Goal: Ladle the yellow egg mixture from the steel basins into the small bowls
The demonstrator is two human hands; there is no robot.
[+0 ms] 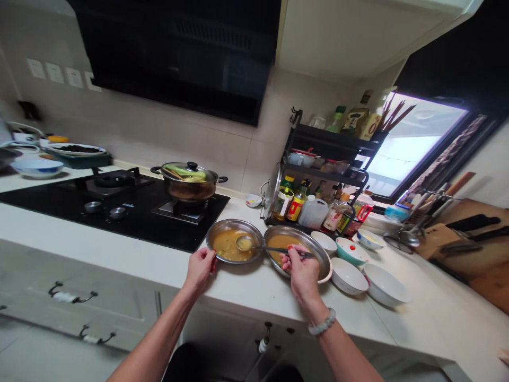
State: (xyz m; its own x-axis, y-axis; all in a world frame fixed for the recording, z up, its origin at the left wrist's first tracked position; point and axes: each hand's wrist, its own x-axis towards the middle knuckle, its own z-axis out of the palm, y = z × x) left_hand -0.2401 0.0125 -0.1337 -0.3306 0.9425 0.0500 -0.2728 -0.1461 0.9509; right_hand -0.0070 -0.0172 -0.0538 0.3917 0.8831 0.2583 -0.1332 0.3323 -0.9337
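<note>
Two metal bowls of brownish soup stand side by side on the white counter. At the rim of the left metal bowl (209, 233), my left hand (202, 265) is closed, its fingers pinching the edge. My right hand (301, 268) grips the dark handle of a ladle (274, 249) above the right metal bowl (326, 260). The ladle reaches leftward, and its cup, with some soup in it, is over the left bowl. Whether the cup touches the soup there I cannot tell.
A lidded pot (189, 187) with greens inside sits on the black gas hob (143, 223). Several bowls, among them a white bowl (387, 289), stand at the right. Behind them is a black rack (326, 140) with bottles. A knife block (443, 239) is farther right.
</note>
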